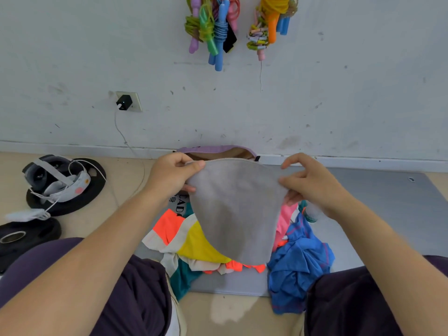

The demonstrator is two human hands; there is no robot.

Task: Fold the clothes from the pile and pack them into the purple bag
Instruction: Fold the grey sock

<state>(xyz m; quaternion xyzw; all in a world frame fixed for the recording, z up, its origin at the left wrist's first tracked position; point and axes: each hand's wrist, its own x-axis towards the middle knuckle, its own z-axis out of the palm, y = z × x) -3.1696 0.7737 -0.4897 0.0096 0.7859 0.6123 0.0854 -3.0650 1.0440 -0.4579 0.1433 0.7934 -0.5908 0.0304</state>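
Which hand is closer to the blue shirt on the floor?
Right. The right hand grips the grey cloth above the blue shirt; the left hand is across the pile.

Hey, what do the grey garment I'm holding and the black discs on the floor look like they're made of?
Grey garment: looks like soft matte knit, perhaps cotton; it hangs limp with no sheen. Black discs: apparently weight plates, probably rubber-coated or painted metal; dull black, and one shows a shiny metal ring at its centre hole.
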